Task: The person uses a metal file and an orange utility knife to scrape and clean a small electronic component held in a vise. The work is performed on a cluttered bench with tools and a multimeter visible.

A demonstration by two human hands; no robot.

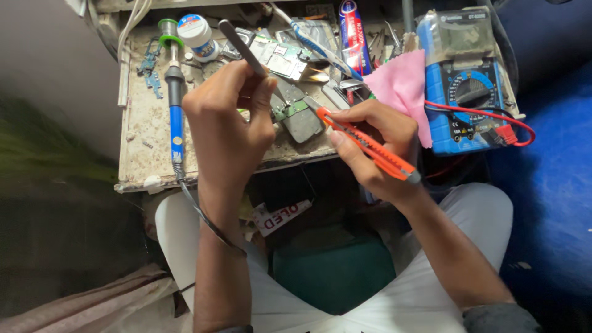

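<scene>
A small, stained and cluttered workbench sits over the lap of a person seated on the floor, with blue flooring to the right. At its front edge, the right hand has its fingers closed around an orange utility knife; the knife's long axis runs diagonally from lower right to upper left, and its tip points up-left, meeting the circuit board that lies on the bench between the two hands. The left hand is curled closed, thumb and fingers pinching a grey flat tool whose free end angles up and to the left, away from the board. Left of this hand, a blue-handled soldering iron lies with its long axis nearly vertical in the view, its tip toward the far edge and its cable trailing off the front of the bench. Near the iron's tip stands a small white round jar, lid on, contents not visible. Behind the right hand lies a pink cloth, and beside it a blue multimeter with red leads. A tube and small parts crowd the far side.
</scene>
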